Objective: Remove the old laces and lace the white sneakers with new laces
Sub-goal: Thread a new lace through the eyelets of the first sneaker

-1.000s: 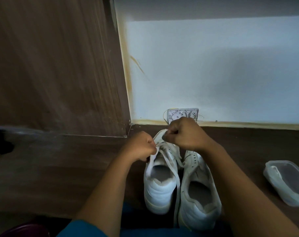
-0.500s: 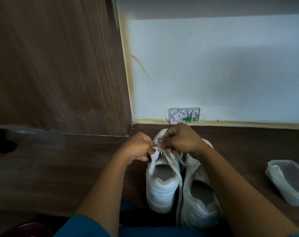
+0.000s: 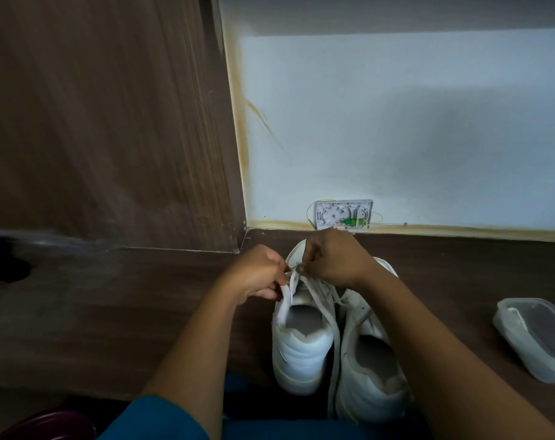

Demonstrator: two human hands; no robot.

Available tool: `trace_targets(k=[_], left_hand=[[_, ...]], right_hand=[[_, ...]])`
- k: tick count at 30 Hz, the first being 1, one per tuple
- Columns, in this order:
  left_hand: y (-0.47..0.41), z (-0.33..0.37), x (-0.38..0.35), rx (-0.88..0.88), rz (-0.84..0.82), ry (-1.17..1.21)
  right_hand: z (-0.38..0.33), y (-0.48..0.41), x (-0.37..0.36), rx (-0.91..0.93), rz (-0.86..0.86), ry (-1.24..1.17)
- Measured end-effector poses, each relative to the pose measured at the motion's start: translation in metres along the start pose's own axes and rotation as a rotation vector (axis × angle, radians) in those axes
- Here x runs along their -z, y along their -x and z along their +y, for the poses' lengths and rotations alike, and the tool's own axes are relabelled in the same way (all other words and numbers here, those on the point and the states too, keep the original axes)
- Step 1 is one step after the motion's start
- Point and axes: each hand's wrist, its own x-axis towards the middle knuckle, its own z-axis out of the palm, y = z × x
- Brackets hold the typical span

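On the floor [image 3: 111,312], close to its back edge by the wall, the left hand [image 3: 257,274] pinches the lace [image 3: 336,350] at the left sneaker's [image 3: 301,350] upper eyelets. The right hand [image 3: 333,262] pinches lace just beside it. Both hands have dropped since 1 second ago, uncovering the wall box [image 3: 344,214], so an eyelet is probably being worked. The right sneaker [image 3: 368,376] touches its mate. Count: 2 hands, 2 sneakers, 1 trailing lace, 1 plastic tub [image 3: 536,338] near the right edge.
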Motion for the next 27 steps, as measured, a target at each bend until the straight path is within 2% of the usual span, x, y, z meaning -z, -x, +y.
trace_targets(k=[6, 16, 22, 27], left_hand=[[-0.001, 0.000, 0.001, 0.008, -0.009, 0.029], [0.000, -0.001, 0.001, 0.010, -0.006, 0.029], [0.002, 0.000, 0.001, 0.007, -0.010, 0.036], [0.002, 0.000, 0.001, 0.009, -0.002, 0.043]], right_hand=[[-0.001, 0.000, 0.005, 0.011, -0.042, 0.031], [0.003, -0.004, -0.007, 0.022, 0.058, 0.123], [0.005, -0.009, -0.015, 0.022, -0.040, 0.245], [0.001, -0.011, -0.022, 0.004, -0.043, 0.347]])
